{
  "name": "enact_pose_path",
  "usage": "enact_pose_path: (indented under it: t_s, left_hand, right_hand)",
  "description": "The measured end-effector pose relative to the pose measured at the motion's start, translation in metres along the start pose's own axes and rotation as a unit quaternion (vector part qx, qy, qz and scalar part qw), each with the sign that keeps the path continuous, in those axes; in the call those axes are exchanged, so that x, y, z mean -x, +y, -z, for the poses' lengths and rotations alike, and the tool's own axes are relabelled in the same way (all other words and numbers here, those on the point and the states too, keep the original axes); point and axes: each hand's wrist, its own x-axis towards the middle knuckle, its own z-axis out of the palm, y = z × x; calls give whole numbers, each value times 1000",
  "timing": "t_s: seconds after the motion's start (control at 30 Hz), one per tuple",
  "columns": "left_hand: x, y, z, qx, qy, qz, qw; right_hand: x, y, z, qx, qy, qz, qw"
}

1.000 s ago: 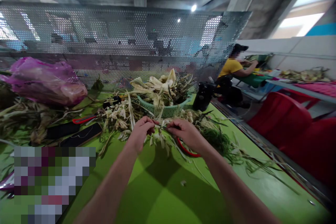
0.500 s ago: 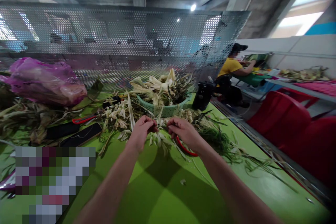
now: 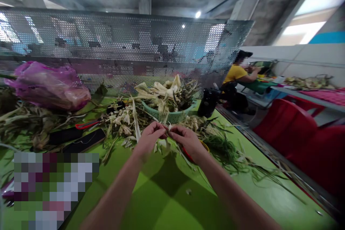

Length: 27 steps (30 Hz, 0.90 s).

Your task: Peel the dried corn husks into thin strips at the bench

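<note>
My left hand (image 3: 153, 136) and my right hand (image 3: 185, 139) meet in front of the green basket (image 3: 172, 116), thumbs and fingers pinched. Between the touching fingertips shows a small pale plant piece (image 3: 169, 127), its kind too small to make out. The basket is heaped with dried husks (image 3: 167, 88). Pale husk scraps (image 3: 161, 145) lie on the green table (image 3: 172, 208) just below my hands. Red-handled scissors (image 3: 188, 154) lie beside and partly under my right hand. A long pale husk strip (image 3: 135, 118) leans up left of my hands.
Left are bundled pale husk pieces (image 3: 124, 118), a dark phone (image 3: 84, 141), a red-handled tool (image 3: 87, 124) and a purple plastic bag (image 3: 50, 86). Right are green strands (image 3: 223, 149) and a black container (image 3: 208, 102). A perforated metal screen (image 3: 115, 50) stands behind; another person (image 3: 237, 73) sits beyond red chairs (image 3: 285, 115).
My hands were apart, and now their fingertips have come together in front of the basket. The whole view has dipped slightly lower in the frame.
</note>
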Motion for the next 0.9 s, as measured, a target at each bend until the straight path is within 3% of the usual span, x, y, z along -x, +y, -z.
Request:
enact_pose_path:
  t_s: [0.17,0.37,0.53,0.7,0.9]
  left_hand:
    - [0,-2,-2,-4,-35,20,999]
    - [-3,0,6,-31,50,4,998]
    - [-2,-3,1,28,2,54,998]
    - [-2,-9,0,36,-8,73,997]
    - [-2,-13,1,-10,-12,51,999]
  right_hand:
    - [0,-1,-1,-52,17,-7,998]
    - [5,-11,0,-184,45,-76,979]
    - [6,-13,0,-240,50,-98,964]
    - [6,-12,1,-242,44,-77,966]
    - [5,-13,3,-155,53,-42,986]
